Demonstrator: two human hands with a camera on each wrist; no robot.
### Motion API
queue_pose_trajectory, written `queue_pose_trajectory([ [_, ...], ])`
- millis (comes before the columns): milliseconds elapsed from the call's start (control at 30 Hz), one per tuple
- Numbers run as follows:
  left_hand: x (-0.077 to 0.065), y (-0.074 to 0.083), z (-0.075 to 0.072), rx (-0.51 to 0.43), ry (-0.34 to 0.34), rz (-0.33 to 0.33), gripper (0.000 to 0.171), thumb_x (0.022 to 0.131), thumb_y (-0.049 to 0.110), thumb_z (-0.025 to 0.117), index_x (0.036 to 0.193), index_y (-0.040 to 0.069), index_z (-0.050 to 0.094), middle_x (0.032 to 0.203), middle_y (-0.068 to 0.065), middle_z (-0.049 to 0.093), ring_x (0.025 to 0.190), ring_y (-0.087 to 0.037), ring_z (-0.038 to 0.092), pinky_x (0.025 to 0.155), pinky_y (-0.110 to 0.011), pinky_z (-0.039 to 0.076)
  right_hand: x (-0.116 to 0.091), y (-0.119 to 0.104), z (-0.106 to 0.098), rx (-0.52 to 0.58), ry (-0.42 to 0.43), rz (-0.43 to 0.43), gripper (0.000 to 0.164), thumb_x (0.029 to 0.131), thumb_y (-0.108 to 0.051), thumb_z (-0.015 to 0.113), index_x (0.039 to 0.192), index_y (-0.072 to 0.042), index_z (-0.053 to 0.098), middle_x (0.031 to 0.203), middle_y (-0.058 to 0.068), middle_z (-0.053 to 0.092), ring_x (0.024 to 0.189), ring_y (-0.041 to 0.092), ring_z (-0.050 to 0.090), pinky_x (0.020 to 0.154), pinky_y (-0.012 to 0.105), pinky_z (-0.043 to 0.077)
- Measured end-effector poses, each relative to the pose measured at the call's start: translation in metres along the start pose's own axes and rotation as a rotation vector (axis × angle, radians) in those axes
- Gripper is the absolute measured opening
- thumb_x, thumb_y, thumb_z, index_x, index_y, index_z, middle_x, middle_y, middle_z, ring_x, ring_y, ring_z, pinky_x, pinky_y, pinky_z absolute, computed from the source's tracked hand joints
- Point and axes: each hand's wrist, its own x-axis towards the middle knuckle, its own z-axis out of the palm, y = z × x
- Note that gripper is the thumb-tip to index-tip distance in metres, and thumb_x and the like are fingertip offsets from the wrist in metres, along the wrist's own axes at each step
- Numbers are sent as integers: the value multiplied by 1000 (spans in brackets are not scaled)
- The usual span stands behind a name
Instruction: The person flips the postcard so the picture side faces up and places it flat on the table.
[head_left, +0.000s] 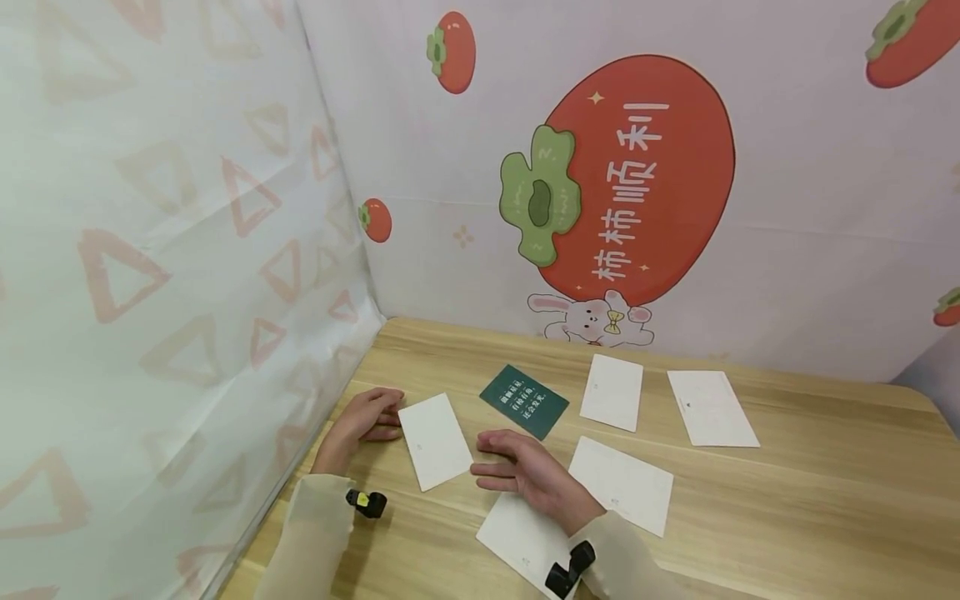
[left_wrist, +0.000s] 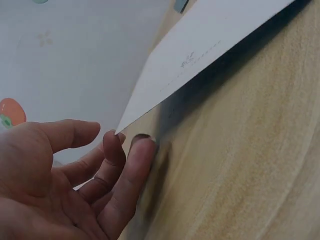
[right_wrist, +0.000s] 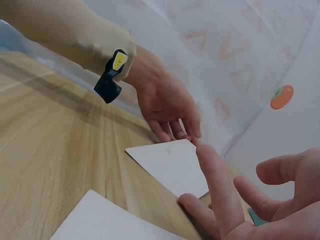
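Note:
A white card with a tiny printed mark lies between the two hands in the head view. My left hand is at its left edge with fingers loosely bent. In the left wrist view a fingertip meets the card's corner, and a dark shadow runs under the card's edge. My right hand is at the card's right corner, thumb and fingers apart. In the right wrist view its fingers overlap the card's near end. Part of another white card is hidden under the right hand and wrist.
A dark green card with white writing lies behind the hands. More white cards, one at the back, one at the right and one beside my right wrist, lie on the wooden table. A printed curtain borders the left side.

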Motion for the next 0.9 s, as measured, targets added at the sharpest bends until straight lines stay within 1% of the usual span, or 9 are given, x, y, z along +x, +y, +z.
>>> queue_pose_trajectory([
  [67,1,-2,1,-28,-9,2,50,112,26,64,152,-2,56,112,-11,73,86,-15,77,77,-31,70,0,0,0,-6,1,0,44,114,-22,52,148,7,52,147,22,61,129,41,71,98,42,67],
  [167,4,-6,1,-78,-33,13,50,110,17,66,155,-1,54,119,-13,75,90,-16,79,81,-32,69,0,0,1,-13,5,6,44,114,-22,52,148,6,53,148,23,60,130,41,71,97,42,68],
  [333,9,-14,0,-145,-84,55,53,109,9,66,158,-1,50,148,-23,62,106,-19,77,90,-35,69,1,0,2,-52,9,13,45,114,-23,52,149,5,52,151,23,57,132,38,69,98,46,67],
  [433,10,-17,-1,-159,-115,83,54,109,8,65,160,-2,47,156,-26,57,112,-20,76,95,-38,68,1,1,4,-101,10,7,46,114,-23,52,152,5,51,156,24,54,134,37,68,98,46,67],
  [533,10,-19,-4,-187,-134,104,56,109,8,65,160,-3,45,148,-22,64,111,-21,76,96,-39,68,0,1,7,-155,21,-2,46,115,-22,52,153,4,50,157,24,53,132,35,69,97,44,68],
  [633,11,-20,-5,-216,-148,122,57,110,8,64,161,-4,43,137,-12,72,107,-20,76,95,-38,68,0,1,9,-200,42,-22,44,115,-20,52,153,4,50,156,24,54,125,30,71,95,40,68],
  [733,10,-20,-6,-237,-149,129,56,110,7,63,161,-4,43,129,-4,74,104,-18,76,94,-37,68,-1,-1,12,-219,63,-39,44,113,-16,55,152,3,52,154,23,55,117,25,71,93,38,69],
  [833,10,-19,-6,-249,-147,131,55,110,4,62,160,-4,43,127,-2,75,102,-18,76,92,-36,68,0,-2,14,-230,74,-52,43,111,-12,58,150,4,54,152,23,55,115,24,67,92,37,69],
  [900,9,-19,-7,-252,-150,136,55,110,4,62,160,-5,43,126,-1,75,102,-18,76,92,-36,68,0,-2,15,-240,80,-60,42,110,-10,59,149,4,55,152,23,55,118,24,65,92,37,69],
])
